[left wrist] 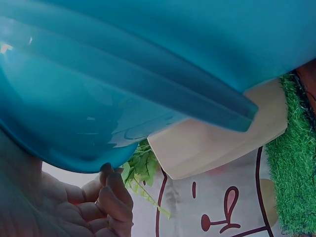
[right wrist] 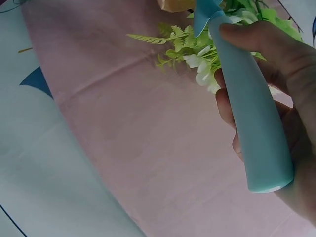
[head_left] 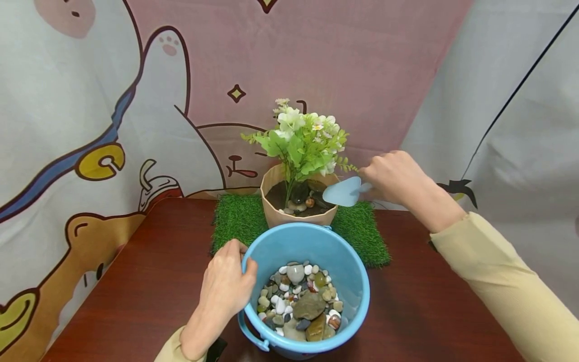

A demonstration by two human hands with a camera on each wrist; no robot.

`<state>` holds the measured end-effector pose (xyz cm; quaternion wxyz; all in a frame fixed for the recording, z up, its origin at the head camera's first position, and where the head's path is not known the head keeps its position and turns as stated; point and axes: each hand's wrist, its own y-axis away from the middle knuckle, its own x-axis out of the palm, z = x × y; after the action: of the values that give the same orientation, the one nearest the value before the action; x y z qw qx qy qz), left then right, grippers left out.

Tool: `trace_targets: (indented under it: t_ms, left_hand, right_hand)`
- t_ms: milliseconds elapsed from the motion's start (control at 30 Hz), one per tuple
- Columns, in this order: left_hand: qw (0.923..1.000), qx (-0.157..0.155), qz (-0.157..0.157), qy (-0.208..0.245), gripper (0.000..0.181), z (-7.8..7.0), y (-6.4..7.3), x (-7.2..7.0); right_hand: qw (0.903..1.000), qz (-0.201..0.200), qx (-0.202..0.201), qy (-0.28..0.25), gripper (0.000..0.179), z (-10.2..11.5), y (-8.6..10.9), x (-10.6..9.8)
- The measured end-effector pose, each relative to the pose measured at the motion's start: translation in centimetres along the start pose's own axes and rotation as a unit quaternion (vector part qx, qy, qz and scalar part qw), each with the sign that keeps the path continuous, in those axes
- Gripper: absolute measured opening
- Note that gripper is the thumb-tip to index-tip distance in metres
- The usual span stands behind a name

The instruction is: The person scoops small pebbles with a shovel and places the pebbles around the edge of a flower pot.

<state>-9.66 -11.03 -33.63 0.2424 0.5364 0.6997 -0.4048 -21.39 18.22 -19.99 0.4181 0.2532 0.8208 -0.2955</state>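
Note:
My left hand (head_left: pixel 228 276) grips the rim of a light blue bucket (head_left: pixel 362 281), thumb inside and fingers outside. Pebbles (head_left: pixel 280 305) and a few larger stones (head_left: pixel 309 305) cover the bucket's bottom. Up at the right, my right hand (head_left: pixel 393 173) holds a small blue garden trowel (head_left: pixel 342 192). Its thick handle (right wrist: pixel 254 113) is wrapped by my fingers in the right wrist view. The trowel's blade hangs tilted over the right edge of a beige flower pot (head_left: pixel 298 219). Dark soil, several stones and a white-flowered plant (head_left: pixel 300 143) are in the pot.
Under the pot lies a mat of artificial grass (head_left: pixel 362 236) on the reddish-brown table (head_left: pixel 434 301). The bucket's handle (head_left: pixel 253 334) hangs down at its front left. Behind the table hangs a cartoon-printed cloth (head_left: pixel 362 65).

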Motion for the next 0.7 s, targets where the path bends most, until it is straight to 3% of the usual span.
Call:
trace_targets:
  t_ms: [400, 533, 700]
  left_hand:
    - [1.0000, 0.001, -0.003, 0.003, 0.014, 0.0, 0.0, 0.1]
    - [1.0000, 0.000, -0.004, 0.003, 0.014, 0.0, 0.0, 0.1]
    - [1.0000, -0.002, -0.001, 0.003, 0.015, 0.0, 0.0, 0.1]
  right_hand:
    - [0.9982, -0.037, -0.041, -0.023, 0.018, 2.3, 2.1, -1.4]
    - [0.9946, -0.055, -0.074, -0.047, 0.020, 3.2, 2.5, -1.8]
    - [0.9894, -0.050, -0.128, -0.047, 0.019, 5.0, 2.4, -2.0]
